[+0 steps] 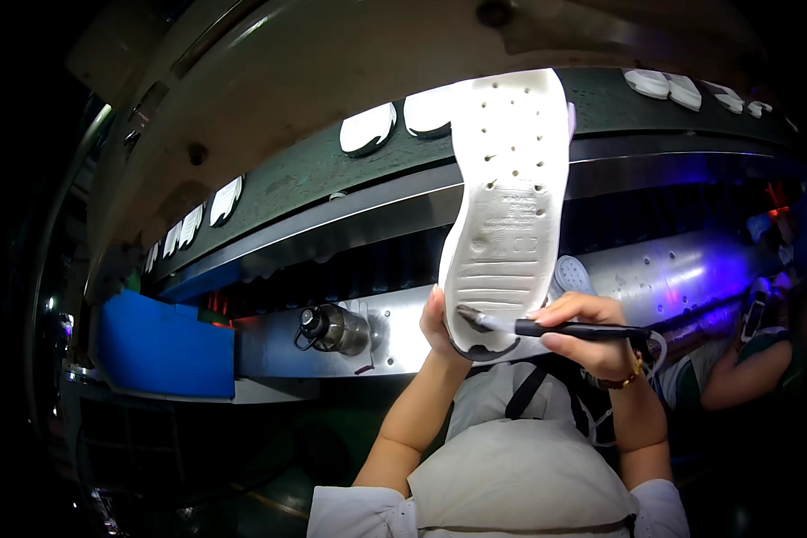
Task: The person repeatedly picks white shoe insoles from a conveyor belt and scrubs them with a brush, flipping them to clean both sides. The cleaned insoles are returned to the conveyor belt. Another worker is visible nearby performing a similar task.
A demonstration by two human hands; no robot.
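Note:
In front of me stands a white shoe sole (504,229), its perforated end up and its ridged end toward me. My left hand (437,330) grips the sole's lower left edge, the thumb showing there and the other fingers mostly hidden behind it. A brush (500,324) with a black handle is pinched in my right hand (598,337), just right of the sole. Its dark bristle tip lies against the lower part of the sole, or very close to it. Below the tip, a dark, wet-looking band runs along the sole's curved lower edge.
Several white soles (366,131) lie on a dark green belt (305,170) beyond a metal rail. A lidded bottle (342,330) stands on the metal shelf (663,273), left of me. Farther left is a blue bin (166,345). Another person's arm (749,377) shows at right.

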